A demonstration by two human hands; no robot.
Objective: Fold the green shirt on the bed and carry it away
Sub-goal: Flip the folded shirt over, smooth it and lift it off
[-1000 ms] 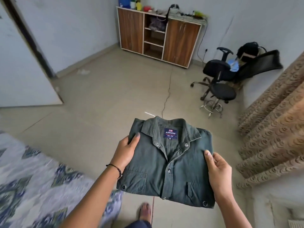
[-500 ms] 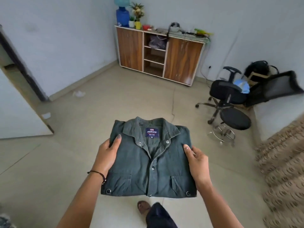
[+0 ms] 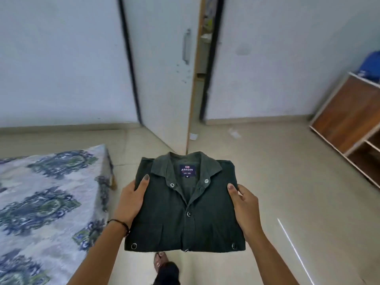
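Hands hold the folded shirt from both sides. The left hand has its thumb laid flat on top of the green shirt, just beside the left collar point, and its other fingers go under the edge, out of sight. The right hand grips the right edge the same way, thumb on top and fingers tucked beneath. A thin black band circles the left wrist.

The shirt is held level in the air between the 2 hands, above the floor and clear of the bed. It is folded into a neat rectangle, collar at the far end and buttoned front facing up. A dark blue label reading ARROW shows inside the collar, and 2 metal snaps sit at the near corners.

Just past the shirt's near edge, a foot stands on the pale floor. Close on the left is the corner of the bed, under a white sheet with a blue pattern. Straight ahead, at the far side, a white door stands ajar, with a long handle near its right edge. On the far right a wooden cabinet with open shelves stands against the wall, with something blue on top, too blurred to name.
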